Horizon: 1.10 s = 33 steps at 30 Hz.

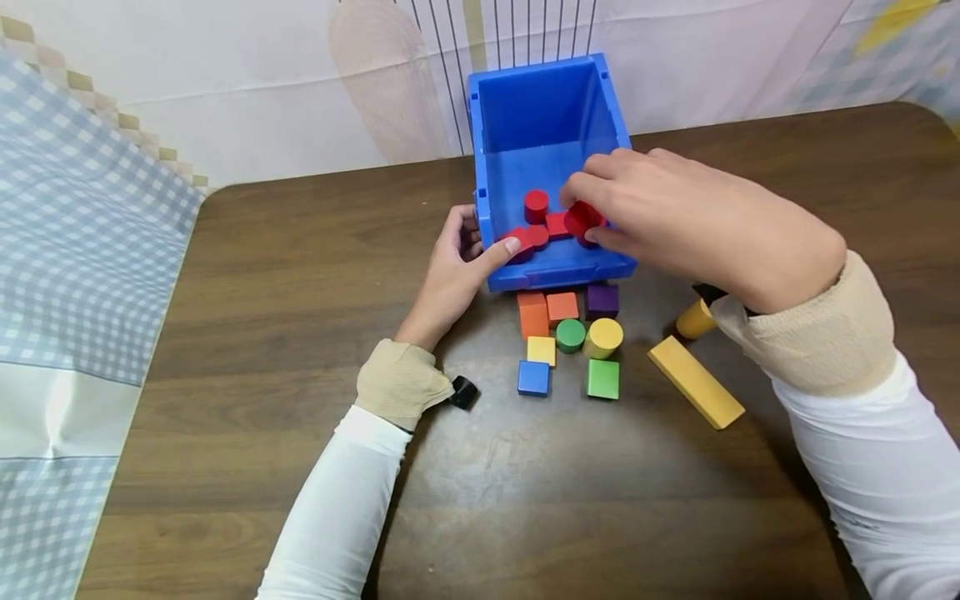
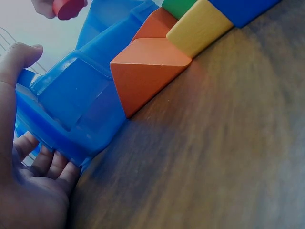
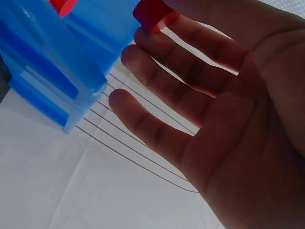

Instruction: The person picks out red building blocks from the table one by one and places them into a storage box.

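My left hand (image 1: 459, 265) grips the near left corner of a blue plastic bin (image 1: 553, 275), its thumb over the rim and its fingers curled against the outer side. Over the bin's right side, my right hand (image 1: 675, 208) pinches a red cylinder (image 1: 583, 222) between thumb and fingertips; in the right wrist view the other fingers are spread loosely away from the red cylinder (image 3: 151, 15). Inside the bin, another red cylinder (image 1: 536, 205) stands near a red block (image 1: 557, 225), with more red pieces (image 1: 527, 240) partly behind the left thumb.
Just before the bin stand orange blocks (image 1: 533, 315), a purple block (image 1: 602, 302), green (image 1: 570, 335) and yellow (image 1: 604, 337) cylinders, a yellow block (image 1: 542, 351), a blue block (image 1: 533, 378) and a green block (image 1: 603, 379). A long yellow block (image 1: 696, 382) and yellow cylinder (image 1: 695, 320) lie right.
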Each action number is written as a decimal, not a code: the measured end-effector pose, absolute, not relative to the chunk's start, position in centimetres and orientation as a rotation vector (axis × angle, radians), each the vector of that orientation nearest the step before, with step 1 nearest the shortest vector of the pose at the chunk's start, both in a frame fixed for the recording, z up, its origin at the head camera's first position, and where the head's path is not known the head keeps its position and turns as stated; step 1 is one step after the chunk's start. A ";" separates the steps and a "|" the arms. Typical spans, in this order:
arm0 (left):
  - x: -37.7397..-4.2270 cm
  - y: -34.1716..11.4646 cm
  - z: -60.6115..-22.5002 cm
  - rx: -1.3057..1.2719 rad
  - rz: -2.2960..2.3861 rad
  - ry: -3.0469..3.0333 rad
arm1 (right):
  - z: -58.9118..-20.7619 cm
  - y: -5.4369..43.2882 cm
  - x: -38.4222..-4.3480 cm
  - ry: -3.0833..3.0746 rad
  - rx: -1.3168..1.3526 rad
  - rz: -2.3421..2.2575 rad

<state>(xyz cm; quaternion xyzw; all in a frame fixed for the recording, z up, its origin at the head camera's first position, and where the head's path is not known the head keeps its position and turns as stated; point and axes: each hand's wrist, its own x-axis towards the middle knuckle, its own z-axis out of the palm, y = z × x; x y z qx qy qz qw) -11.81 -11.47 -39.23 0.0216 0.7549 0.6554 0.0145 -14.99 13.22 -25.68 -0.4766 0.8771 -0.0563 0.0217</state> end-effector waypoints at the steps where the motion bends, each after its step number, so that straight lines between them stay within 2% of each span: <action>1: -11.8 -11.4 -39.3 0.071 2.041 2.349 | -25.8 13.2 -15.0 2.719 -1.471 -0.171; 33: -11.8 -10.9 -39.2 0.083 2.059 2.330 | -28.1 12.4 -16.1 2.719 -1.447 -0.070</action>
